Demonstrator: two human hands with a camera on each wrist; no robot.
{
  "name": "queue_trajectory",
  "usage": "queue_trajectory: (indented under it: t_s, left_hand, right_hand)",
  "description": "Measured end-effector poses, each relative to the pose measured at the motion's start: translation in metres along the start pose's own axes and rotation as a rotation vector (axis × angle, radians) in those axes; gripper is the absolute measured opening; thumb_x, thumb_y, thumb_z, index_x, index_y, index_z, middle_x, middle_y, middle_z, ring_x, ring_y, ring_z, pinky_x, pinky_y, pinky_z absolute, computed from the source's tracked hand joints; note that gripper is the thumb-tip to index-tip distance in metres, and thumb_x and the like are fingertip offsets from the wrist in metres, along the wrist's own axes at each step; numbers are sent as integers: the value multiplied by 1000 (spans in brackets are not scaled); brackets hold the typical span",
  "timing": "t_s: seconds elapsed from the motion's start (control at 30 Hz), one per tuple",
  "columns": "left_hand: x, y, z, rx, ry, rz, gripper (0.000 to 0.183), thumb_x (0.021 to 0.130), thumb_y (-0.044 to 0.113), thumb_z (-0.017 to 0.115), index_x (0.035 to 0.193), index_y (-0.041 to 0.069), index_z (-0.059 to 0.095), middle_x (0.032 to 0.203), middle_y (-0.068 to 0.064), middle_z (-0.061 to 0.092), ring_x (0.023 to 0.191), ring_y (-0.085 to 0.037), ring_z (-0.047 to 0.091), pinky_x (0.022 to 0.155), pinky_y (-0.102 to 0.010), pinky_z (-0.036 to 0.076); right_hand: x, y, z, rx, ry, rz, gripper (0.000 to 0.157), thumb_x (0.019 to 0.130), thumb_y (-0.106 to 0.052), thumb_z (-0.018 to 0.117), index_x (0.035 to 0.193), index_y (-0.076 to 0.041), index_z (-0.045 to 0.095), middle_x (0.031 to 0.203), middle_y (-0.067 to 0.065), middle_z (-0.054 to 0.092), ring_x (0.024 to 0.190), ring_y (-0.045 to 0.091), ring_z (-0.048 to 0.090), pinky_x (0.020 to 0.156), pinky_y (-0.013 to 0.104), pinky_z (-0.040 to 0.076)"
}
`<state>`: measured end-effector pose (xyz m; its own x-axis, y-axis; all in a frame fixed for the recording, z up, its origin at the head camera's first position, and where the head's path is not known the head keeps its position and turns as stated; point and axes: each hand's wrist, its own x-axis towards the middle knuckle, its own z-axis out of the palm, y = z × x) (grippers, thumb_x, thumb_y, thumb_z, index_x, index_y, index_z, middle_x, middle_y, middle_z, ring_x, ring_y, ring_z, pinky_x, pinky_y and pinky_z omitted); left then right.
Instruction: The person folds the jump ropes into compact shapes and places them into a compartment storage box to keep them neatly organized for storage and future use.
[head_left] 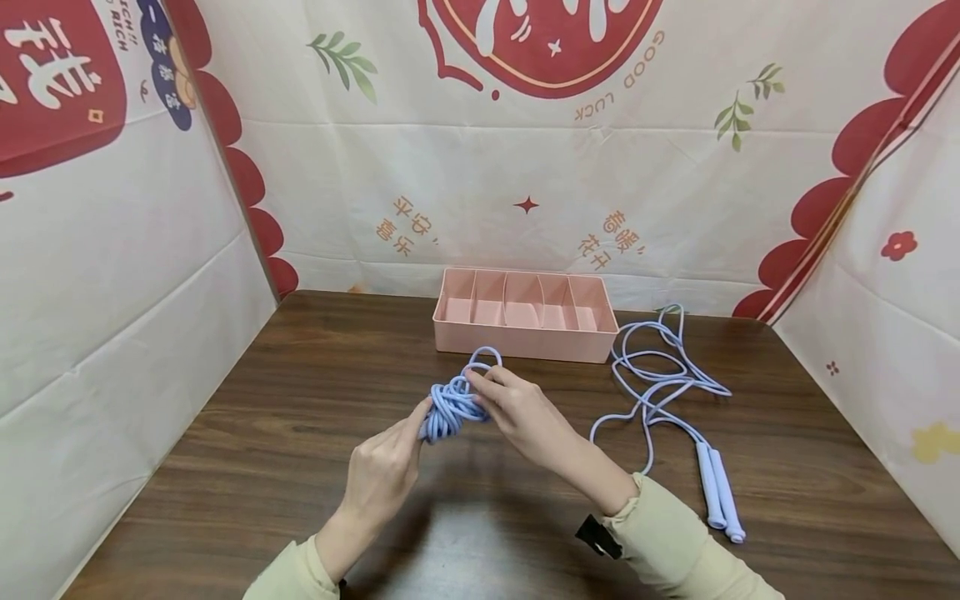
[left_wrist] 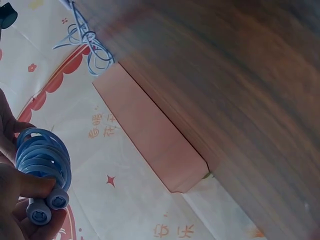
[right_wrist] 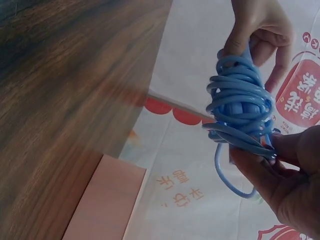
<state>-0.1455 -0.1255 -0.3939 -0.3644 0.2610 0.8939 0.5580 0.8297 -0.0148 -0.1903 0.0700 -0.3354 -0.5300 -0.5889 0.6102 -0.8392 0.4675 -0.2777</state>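
A blue jump rope (head_left: pixel 452 408), its cord wound in many turns round its handles, is held above the table between both hands. My left hand (head_left: pixel 384 463) grips the handle ends, whose two round caps (left_wrist: pixel 48 207) show in the left wrist view. At the other end of the bundle my right hand (head_left: pixel 523 417) pinches the cord with thumb and fingers. A loop of cord (head_left: pixel 487 357) sticks up past the right fingertips in the head view. In the right wrist view the wound turns (right_wrist: pixel 239 102) lie between the two hands.
A pink box (head_left: pixel 525 337) with several compartments stands at the back of the brown table (head_left: pixel 315 400). On the right lies a second blue jump rope (head_left: pixel 663 383), loosely spread, with its two handles (head_left: pixel 718 492) side by side. Printed cloth walls (head_left: pixel 480 192) enclose the table.
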Motion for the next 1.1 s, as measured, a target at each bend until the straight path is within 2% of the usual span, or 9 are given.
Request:
queue_trajectory:
  t_s: [0.17,0.4,0.57,0.87,1.1]
  left_hand:
    - [-1,0,0,-10,-13,13,36,96,12,30,109,3,62,76,-6,69,62,-16,65,50,-27,49]
    - [-3,1,0,-55,-16,32,36,98,14,31,110,2,63,79,-7,69,62,-17,64,50,-27,49]
    - [-4,1,1,-91,-28,46,36,99,18,33,112,2,62,85,-7,70,63,-17,65,51,-27,49]
    - [-5,1,3,-94,-17,67,33,98,16,36,108,3,65,88,-6,70,63,-16,65,53,-25,50]
    - [-3,-4,3,-97,8,136,31,97,10,37,105,1,65,87,-8,70,64,-16,64,54,-26,50]
  right_hand:
    - [-1,4,-3,9,-104,-9,29,85,-3,59,113,4,60,82,1,52,66,5,45,58,17,41]
    - [0,5,-10,-35,-180,-71,28,85,-4,59,113,0,60,84,0,52,65,5,47,57,16,42]
    - [3,5,-15,-3,-240,-79,27,87,-4,57,113,1,61,84,0,51,67,5,46,57,15,41]
    - [9,7,-20,31,-313,-95,19,88,-5,55,103,-2,66,79,-3,50,65,3,44,57,15,40]
    - [15,8,-24,55,-359,-103,17,88,-6,55,99,-5,68,77,-4,49,63,3,42,57,16,38]
